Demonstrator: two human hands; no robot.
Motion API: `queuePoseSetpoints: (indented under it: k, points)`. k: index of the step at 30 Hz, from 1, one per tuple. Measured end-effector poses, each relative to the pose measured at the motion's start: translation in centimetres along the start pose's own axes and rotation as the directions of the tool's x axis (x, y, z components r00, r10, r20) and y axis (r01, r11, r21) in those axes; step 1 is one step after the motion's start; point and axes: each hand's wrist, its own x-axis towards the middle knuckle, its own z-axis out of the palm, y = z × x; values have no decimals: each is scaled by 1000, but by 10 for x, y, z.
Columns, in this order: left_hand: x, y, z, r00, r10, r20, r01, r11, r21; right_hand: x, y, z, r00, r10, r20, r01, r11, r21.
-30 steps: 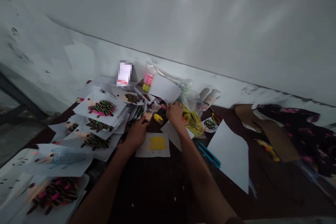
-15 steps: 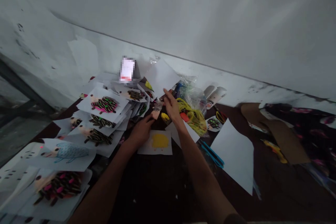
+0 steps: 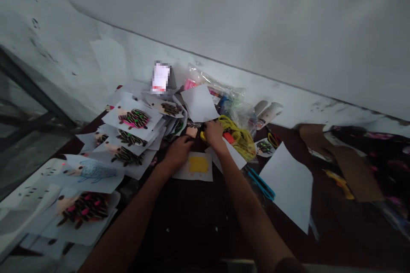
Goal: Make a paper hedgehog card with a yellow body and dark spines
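My left hand (image 3: pixel 178 152) lies at the table's middle, its fingertips against a small peach-coloured block (image 3: pixel 191 131); whether it grips the block is unclear. My right hand (image 3: pixel 213 132) is bent down beside a small yellow piece (image 3: pixel 203 136), and its fingertips are hidden. Just below the hands rests a white card with a yellow shape (image 3: pixel 198 164) on it. A blank white sheet (image 3: pixel 200 103) lies behind my right hand. Yellow cord in a clear bag (image 3: pixel 243 144) sits to its right.
Stacked hedgehog pictures (image 3: pixel 133 118) cover the left side. A lit phone (image 3: pixel 161 77) stands against the wall. To the right are blue scissors or tongs (image 3: pixel 262 184), a large white sheet (image 3: pixel 288 185), brown cardboard (image 3: pixel 355 175) and a yellow tool (image 3: pixel 340 184).
My right hand has come down from the raised white sheet, which now lies further down and uncovers a pink item behind it. The view has shifted slightly.
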Motion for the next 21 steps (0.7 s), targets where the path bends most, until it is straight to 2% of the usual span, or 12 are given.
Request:
queuePoseSetpoints:
  k: [5, 13, 21]
  points:
    - [-1, 1, -5, 998, 0, 70, -2, 999, 39, 14, -4, -3, 993, -6, 117, 18, 995, -95]
    - [-2, 0, -4, 999, 8, 40, -9, 999, 37, 15, -4, -12, 979, -76, 187, 102, 986, -133]
    - [-1, -8, 4, 999, 34, -34, -35, 999, -33, 6, 2, -16, 980, -142, 143, 163, 975, -151]
